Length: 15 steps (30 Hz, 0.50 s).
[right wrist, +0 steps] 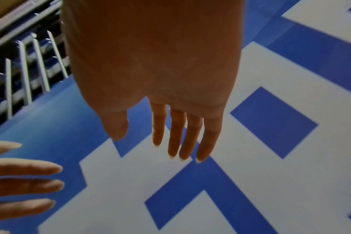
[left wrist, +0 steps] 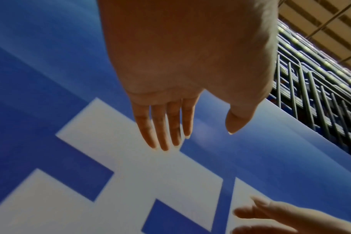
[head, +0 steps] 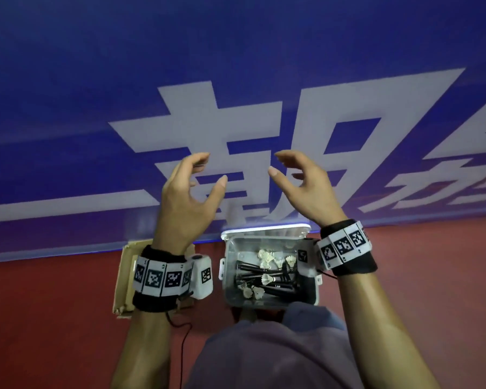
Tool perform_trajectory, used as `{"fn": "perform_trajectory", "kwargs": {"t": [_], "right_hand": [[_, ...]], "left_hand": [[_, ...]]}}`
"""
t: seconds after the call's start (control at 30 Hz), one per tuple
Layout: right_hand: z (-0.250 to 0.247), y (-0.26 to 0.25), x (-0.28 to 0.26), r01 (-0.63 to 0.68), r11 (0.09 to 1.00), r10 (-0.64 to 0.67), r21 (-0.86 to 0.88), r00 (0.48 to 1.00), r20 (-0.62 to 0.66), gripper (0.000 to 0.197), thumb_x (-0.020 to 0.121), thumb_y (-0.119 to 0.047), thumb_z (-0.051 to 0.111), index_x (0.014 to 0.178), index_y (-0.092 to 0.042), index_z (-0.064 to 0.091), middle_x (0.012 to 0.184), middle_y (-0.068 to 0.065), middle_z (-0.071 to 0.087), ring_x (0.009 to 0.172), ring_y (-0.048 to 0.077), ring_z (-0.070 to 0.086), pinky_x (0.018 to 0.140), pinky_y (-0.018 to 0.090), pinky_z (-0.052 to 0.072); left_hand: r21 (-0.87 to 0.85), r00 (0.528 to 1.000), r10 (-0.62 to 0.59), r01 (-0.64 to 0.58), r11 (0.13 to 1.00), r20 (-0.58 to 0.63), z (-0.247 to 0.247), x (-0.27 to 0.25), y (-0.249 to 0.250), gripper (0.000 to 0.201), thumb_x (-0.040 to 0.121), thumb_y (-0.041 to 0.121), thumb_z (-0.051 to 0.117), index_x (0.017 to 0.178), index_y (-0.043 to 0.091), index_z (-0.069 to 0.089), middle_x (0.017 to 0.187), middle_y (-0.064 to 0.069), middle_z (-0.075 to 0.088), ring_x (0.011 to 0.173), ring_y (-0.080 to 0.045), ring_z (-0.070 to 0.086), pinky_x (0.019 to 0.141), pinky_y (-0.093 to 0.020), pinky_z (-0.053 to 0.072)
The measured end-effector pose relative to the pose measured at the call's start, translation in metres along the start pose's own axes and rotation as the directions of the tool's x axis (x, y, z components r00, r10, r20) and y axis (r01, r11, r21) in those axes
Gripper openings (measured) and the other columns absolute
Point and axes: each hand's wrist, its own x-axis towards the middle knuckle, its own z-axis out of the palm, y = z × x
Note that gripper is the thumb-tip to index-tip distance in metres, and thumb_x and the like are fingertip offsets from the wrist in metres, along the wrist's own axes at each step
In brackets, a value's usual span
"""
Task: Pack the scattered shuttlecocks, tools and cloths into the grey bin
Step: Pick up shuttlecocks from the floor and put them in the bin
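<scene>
Presently, grey bin (head: 270,300) at lower centre on red floor, lid swung back for loading | held inside: feathered white shuttlecocks (head: 267,258), slim black tools (head: 264,276) | left hand (head: 185,203) and right hand (head: 306,189) raised above, fingers loosely curved, nothing grasped | blue banner (head: 236,51) behind.

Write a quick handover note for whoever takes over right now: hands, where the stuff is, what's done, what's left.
Left hand: open, empty, raised above the bin.
Right hand: open, empty, raised opposite it.
Bin: open on the red floor, lid back against the blue banner.
Done: shuttlecocks and black tools lie inside.
Left: no cloths visible in the bin; none in view on the floor. Cardboard lies left of the bin.
</scene>
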Motion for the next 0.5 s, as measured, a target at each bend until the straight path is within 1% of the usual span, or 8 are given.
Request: {"fn": "perform_trajectory", "kwargs": {"t": [0.1, 0.2, 0.27, 0.33, 0.43, 0.5], "right_hand": [[0.007, -0.019, 0.009, 0.079, 0.996, -0.081, 0.028, 0.994, 0.079, 0.040, 0.096, -0.048, 0.065, 0.130, -0.027, 0.061, 0.128, -0.013, 0.064, 0.118, 0.002, 0.059, 0.097, 0.026, 0.052], [0.018, -0.040, 0.013, 0.154, 0.986, -0.164, 0.069, 0.967, 0.195, 0.041, 0.095, -0.051, 0.064, 0.130, -0.028, 0.061, 0.129, -0.014, 0.064, 0.119, 0.001, 0.058, 0.098, 0.028, 0.052], [0.029, -0.052, 0.008, 0.189, 0.975, -0.215, 0.116, 0.934, 0.286, 0.039, 0.095, -0.049, 0.066, 0.128, -0.028, 0.062, 0.128, -0.014, 0.065, 0.118, 0.000, 0.059, 0.098, 0.027, 0.051], [0.043, -0.060, -0.005, 0.200, 0.963, -0.256, 0.182, 0.891, 0.375, 0.036, 0.095, -0.046, 0.068, 0.126, -0.027, 0.063, 0.125, -0.014, 0.066, 0.116, 0.001, 0.060, 0.097, 0.027, 0.052], [0.072, -0.071, -0.033, 0.243, 0.938, -0.338, 0.248, 0.801, 0.495, 0.035, 0.094, -0.044, 0.070, 0.122, -0.024, 0.064, 0.120, -0.010, 0.068, 0.113, 0.005, 0.062, 0.096, 0.032, 0.053], [0.092, -0.084, -0.057, 0.272, 0.924, -0.380, 0.268, 0.723, 0.577, 0.035, 0.093, -0.045, 0.071, 0.121, -0.025, 0.065, 0.118, -0.010, 0.068, 0.109, 0.004, 0.063, 0.096, 0.031, 0.053]], "left_hand": [[0.020, 0.994, -0.050, 0.052, 0.998, -0.101, -0.022, -0.026, 0.004, 0.050, 0.095, 0.040, 0.068, 0.137, 0.015, 0.056, 0.132, 0.005, 0.062, 0.122, -0.009, 0.058, 0.096, -0.031, 0.053], [0.044, 0.964, -0.137, 0.151, 0.988, -0.228, -0.037, -0.057, 0.009, 0.047, 0.093, 0.035, 0.072, 0.135, 0.017, 0.058, 0.130, 0.006, 0.063, 0.120, -0.008, 0.059, 0.095, -0.033, 0.052], [0.059, 0.923, -0.204, 0.236, 0.970, -0.327, -0.046, -0.084, 0.015, 0.046, 0.092, 0.035, 0.073, 0.133, 0.019, 0.059, 0.128, 0.006, 0.063, 0.118, -0.008, 0.060, 0.095, -0.035, 0.052], [0.074, 0.870, -0.277, 0.334, 0.940, -0.407, -0.054, -0.118, 0.022, 0.046, 0.090, 0.038, 0.072, 0.132, 0.021, 0.060, 0.126, 0.006, 0.064, 0.117, -0.008, 0.060, 0.097, -0.038, 0.052], [0.086, 0.786, -0.357, 0.457, 0.885, -0.504, -0.066, -0.179, 0.039, 0.045, 0.091, 0.035, 0.074, 0.131, 0.022, 0.060, 0.124, 0.007, 0.063, 0.116, -0.007, 0.061, 0.095, -0.040, 0.053], [0.088, 0.715, -0.398, 0.538, 0.839, -0.574, -0.073, -0.223, 0.055, 0.044, 0.090, 0.034, 0.075, 0.130, 0.022, 0.060, 0.123, 0.007, 0.063, 0.114, -0.006, 0.061, 0.091, -0.037, 0.054]]}}
